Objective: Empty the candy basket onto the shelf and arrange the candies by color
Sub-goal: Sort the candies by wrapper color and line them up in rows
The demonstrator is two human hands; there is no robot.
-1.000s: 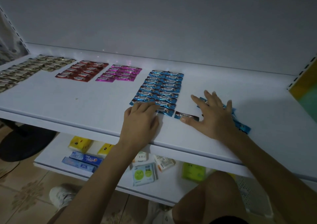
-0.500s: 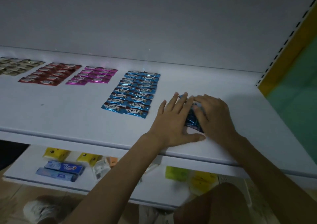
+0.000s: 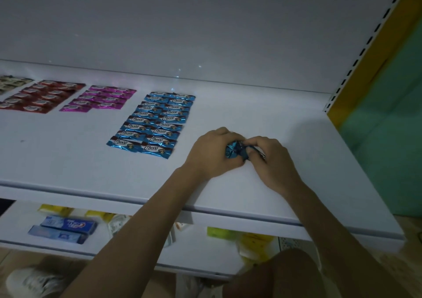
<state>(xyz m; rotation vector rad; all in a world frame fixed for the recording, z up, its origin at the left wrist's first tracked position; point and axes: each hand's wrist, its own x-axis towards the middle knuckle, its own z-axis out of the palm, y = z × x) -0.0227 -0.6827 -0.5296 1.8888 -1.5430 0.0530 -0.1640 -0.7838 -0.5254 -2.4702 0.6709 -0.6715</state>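
I see the left hand (image 3: 211, 155) and right hand (image 3: 272, 160) both curled round a blue candy bunch (image 3: 235, 152), pinching it between them. It sits on the shelf (image 3: 91, 160), just right of the blue rows (image 3: 150, 124).

Left hand (image 3: 212, 154) off near end of blue rows (image 3: 153, 124), moved right to meet right hand (image 3: 271, 160). Second ago both lay flat, palms down on shelf (image 3: 91, 160); now fingers (image 3: 258, 141) curled, hands butted together. Loose blue candies (image 3: 235, 151), earlier spread under right palm, now bunched in one crumpled wad gripped between both hands. Stray single bar no longer lying apart. Near end of rows uncovered.
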